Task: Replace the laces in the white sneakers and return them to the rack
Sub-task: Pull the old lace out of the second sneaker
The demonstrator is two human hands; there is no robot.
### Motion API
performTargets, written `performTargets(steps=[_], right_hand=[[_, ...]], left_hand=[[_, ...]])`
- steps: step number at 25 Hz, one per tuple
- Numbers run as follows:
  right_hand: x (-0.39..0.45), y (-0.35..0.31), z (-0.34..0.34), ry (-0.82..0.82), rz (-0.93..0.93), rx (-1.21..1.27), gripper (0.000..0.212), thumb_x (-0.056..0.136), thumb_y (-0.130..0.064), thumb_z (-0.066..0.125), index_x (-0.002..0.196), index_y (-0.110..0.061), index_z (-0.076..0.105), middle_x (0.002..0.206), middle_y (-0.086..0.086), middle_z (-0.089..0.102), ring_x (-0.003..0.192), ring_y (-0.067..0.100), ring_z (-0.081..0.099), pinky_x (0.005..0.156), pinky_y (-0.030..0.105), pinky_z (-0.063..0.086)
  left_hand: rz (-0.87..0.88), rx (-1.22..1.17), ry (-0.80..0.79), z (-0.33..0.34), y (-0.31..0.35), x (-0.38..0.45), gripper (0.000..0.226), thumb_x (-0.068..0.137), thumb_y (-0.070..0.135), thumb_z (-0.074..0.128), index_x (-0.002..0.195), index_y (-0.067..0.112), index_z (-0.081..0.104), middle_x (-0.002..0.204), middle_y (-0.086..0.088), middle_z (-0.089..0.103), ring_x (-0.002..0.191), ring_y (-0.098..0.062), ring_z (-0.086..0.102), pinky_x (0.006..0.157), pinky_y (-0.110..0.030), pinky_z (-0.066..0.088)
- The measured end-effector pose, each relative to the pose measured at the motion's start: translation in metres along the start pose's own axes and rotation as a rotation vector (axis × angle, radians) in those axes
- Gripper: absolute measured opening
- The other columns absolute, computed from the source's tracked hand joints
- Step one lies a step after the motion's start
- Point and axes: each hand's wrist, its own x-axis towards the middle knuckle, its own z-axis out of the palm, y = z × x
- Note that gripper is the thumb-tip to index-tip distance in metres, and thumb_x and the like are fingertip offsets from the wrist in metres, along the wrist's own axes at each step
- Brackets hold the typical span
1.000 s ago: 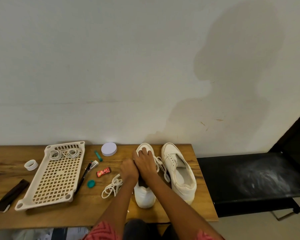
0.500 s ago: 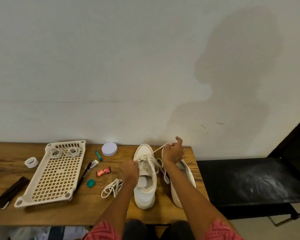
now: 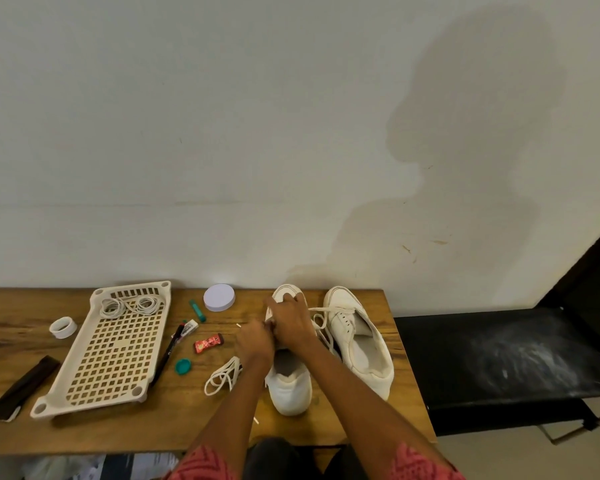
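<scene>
While both my hands work over the near sneaker [image 3: 289, 389] on the table [image 3: 84, 431], my left hand [image 3: 255, 342] and right hand [image 3: 291, 320] have curled fingers, their grip hidden. No writing is legible; the rack [image 3: 115, 351] lies left.

You are working on a table [image 3: 84, 434] of brown wood with dark grain and a dull sheen. The two sneakers [image 3: 361, 344] are looking like smooth white leather or imitation, matt, with woven cord laces [image 3: 222, 375]. The rack [image 3: 115, 351] is showing as cream moulded plastic, a smooth perforated grid. The round lid [image 3: 219, 297] is looking like matt white plastic, the candy wrapper [image 3: 207, 342] like glossy red foil, and the bench [image 3: 506, 358] like scuffed, dusty black
</scene>
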Motion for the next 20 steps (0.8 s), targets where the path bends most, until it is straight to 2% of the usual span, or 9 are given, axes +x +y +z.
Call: performTargets(steps=[3, 5, 7, 9, 11, 12, 13, 16, 20], right_hand=[[-0.007, 0.025, -0.001, 0.337, 0.400, 0.561, 0.044, 0.079, -0.008, 0.055, 0.121, -0.020, 0.055, 0.094, 0.006, 0.067, 0.097, 0.025, 0.058, 0.094, 0.038, 0.037], [-0.011, 0.044, -0.011, 0.479, 0.620, 0.790, 0.043, 0.076, -0.004, 0.058, 0.116, -0.019, 0.058, 0.081, 0.002, 0.065, 0.085, 0.022, 0.060, 0.089, 0.040, 0.046], [-0.012, 0.057, -0.020, 0.524, 0.657, 0.840, 0.041, 0.077, -0.004, 0.062, 0.116, -0.019, 0.059, 0.081, 0.003, 0.064, 0.083, 0.021, 0.060, 0.082, 0.039, 0.051], [-0.010, 0.062, -0.028, 0.610, 0.696, 0.866, 0.037, 0.081, -0.004, 0.061, 0.115, -0.018, 0.060, 0.084, 0.002, 0.064, 0.083, 0.021, 0.061, 0.072, 0.032, 0.050], [-0.008, 0.066, -0.039, 0.758, 0.836, 0.990, 0.034, 0.084, -0.002, 0.060, 0.115, -0.015, 0.059, 0.088, 0.000, 0.062, 0.085, 0.021, 0.061, 0.067, 0.027, 0.046], [-0.006, 0.069, -0.044, 0.782, 0.896, 1.025, 0.033, 0.086, -0.003, 0.059, 0.117, -0.014, 0.058, 0.091, 0.001, 0.062, 0.087, 0.022, 0.061, 0.068, 0.026, 0.045], [-0.004, 0.072, -0.045, 0.736, 0.912, 1.003, 0.033, 0.087, -0.005, 0.058, 0.119, -0.014, 0.056, 0.096, 0.004, 0.063, 0.092, 0.024, 0.061, 0.069, 0.027, 0.045], [-0.009, 0.068, -0.039, 0.324, 0.751, 0.677, 0.034, 0.090, -0.014, 0.054, 0.124, -0.014, 0.052, 0.115, 0.008, 0.060, 0.112, 0.027, 0.051, 0.079, 0.033, 0.045], [-0.028, 0.030, -0.017, 0.187, 0.468, 0.376, 0.033, 0.095, -0.033, 0.044, 0.117, -0.010, 0.054, 0.117, 0.010, 0.056, 0.112, 0.025, 0.051, 0.082, 0.031, 0.044]], left_hand=[[0.035, -0.008, 0.007, 0.002, 0.004, -0.003, 0.035, 0.100, 0.032, 0.039, 0.105, 0.006, 0.063, 0.102, -0.010, 0.066, 0.095, -0.021, 0.062, 0.076, -0.027, 0.050], [0.062, 0.018, 0.011, 0.003, 0.007, -0.005, 0.035, 0.101, 0.031, 0.037, 0.107, 0.007, 0.061, 0.105, -0.008, 0.065, 0.097, -0.020, 0.062, 0.075, -0.026, 0.047], [0.074, 0.031, 0.018, 0.004, 0.008, -0.005, 0.035, 0.101, 0.031, 0.036, 0.108, 0.008, 0.061, 0.105, -0.007, 0.065, 0.097, -0.018, 0.061, 0.071, -0.023, 0.044], [0.072, 0.022, 0.021, 0.004, 0.008, -0.004, 0.034, 0.101, 0.030, 0.036, 0.108, 0.009, 0.062, 0.103, -0.007, 0.065, 0.095, -0.018, 0.061, 0.069, -0.023, 0.043], [0.057, 0.011, 0.021, 0.004, 0.006, -0.004, 0.034, 0.101, 0.030, 0.037, 0.107, 0.008, 0.062, 0.102, -0.007, 0.066, 0.094, -0.017, 0.061, 0.071, -0.023, 0.044], [0.052, 0.015, 0.023, 0.004, 0.006, -0.004, 0.035, 0.101, 0.030, 0.037, 0.107, 0.008, 0.062, 0.102, -0.007, 0.066, 0.094, -0.017, 0.061, 0.072, -0.023, 0.046], [0.049, 0.023, 0.023, 0.003, 0.007, -0.005, 0.035, 0.101, 0.031, 0.037, 0.107, 0.007, 0.062, 0.103, -0.007, 0.066, 0.095, -0.017, 0.061, 0.074, -0.023, 0.046], [0.060, 0.035, 0.016, 0.003, 0.008, -0.006, 0.035, 0.101, 0.032, 0.036, 0.108, 0.008, 0.062, 0.104, -0.007, 0.065, 0.096, -0.017, 0.062, 0.074, -0.023, 0.047], [0.045, 0.066, 0.015, 0.000, 0.010, -0.008, 0.035, 0.101, 0.032, 0.037, 0.109, 0.009, 0.062, 0.104, -0.006, 0.065, 0.095, -0.017, 0.062, 0.072, -0.022, 0.046]])
